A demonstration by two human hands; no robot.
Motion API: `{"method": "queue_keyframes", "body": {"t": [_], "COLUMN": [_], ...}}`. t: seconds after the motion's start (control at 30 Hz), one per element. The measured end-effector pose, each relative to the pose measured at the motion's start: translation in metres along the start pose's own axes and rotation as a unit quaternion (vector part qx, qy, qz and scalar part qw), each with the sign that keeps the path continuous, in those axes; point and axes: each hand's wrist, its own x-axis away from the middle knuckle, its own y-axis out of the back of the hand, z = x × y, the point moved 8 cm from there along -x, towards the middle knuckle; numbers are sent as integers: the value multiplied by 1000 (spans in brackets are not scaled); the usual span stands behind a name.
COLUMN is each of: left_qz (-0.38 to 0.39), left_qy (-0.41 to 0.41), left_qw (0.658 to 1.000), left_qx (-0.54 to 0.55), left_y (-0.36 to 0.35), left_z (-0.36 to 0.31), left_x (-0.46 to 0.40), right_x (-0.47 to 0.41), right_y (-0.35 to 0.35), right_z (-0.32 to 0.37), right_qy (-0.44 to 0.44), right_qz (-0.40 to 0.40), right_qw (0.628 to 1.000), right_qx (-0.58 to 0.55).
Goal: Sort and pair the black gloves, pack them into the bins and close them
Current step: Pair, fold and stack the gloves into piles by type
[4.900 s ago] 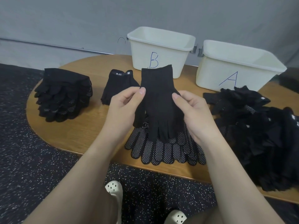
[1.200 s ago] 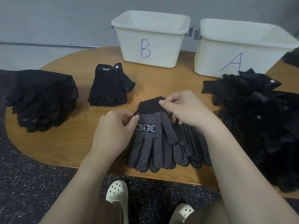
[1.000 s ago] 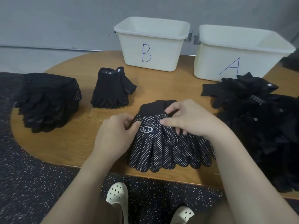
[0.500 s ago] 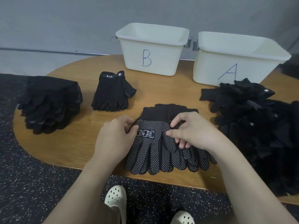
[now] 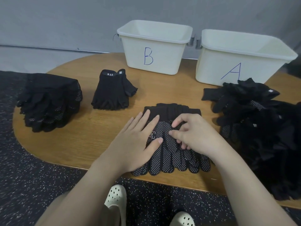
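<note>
While my left hand (image 5: 136,142) lay flat on the dotted gloves (image 5: 171,154), right hand (image 5: 193,134) pinched them, fingerless gloves (image 5: 112,92) behind, unsorted glove heap (image 5: 260,128) crowding right, bin B (image 5: 154,48) beyond.

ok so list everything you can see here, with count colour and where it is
bin B: one, cream white, table's far edge, centre
bin A: one, cream white, far right
dotted gloves: a flat stack, black with white dots, near edge under the hands
fingerless gloves: small stack, black, before bin B
stacked gloves: one tall pile, black, far left
loose gloves: unsorted heap, black, right side
table: one, wooden, rounded end
shoes: two, white, on speckled floor
left hand: flat, pressing dotted gloves
right hand: pinching top dotted glove
</note>
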Motion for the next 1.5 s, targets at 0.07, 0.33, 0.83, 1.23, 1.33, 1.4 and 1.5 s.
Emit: {"method": "queue_keyframes", "body": {"t": [0.07, 0.33, 0.83, 1.23, 1.33, 1.4, 1.5], "left_qz": [-7, -13, -103, -103, -104, -103, -101], "left_qy": [3, -1, 72, 14, 7, 4, 1], "left_qw": [1000, 999, 987, 991, 991, 991, 991], "left_qx": [-5, 35, 102, 86, 88, 87, 88], "left_y": [0, -2, 17, 6, 5, 5, 4], "left_z": [2, 2, 6, -37, -37, -36, -34], "left_x": [-2, -12, 2, -10, -15, -18, -22], "right_x": [0, 9, 56, -21, -35, -41, -49], "right_y": [1, 8, 146, 209, 215, 221, 227], "right_z": [-1, -4, 46, -19, -39, -47, -56], "right_qy": [-3, 1, 57, -76, -89, -91, -103], "right_qz": [-2, -24, -105, -56, -69, -97, -107], "right_qw": [1000, 999, 992, 946, 934, 920, 909], "right_qx": [3, 24, 49, 310, 339, 369, 389]}}
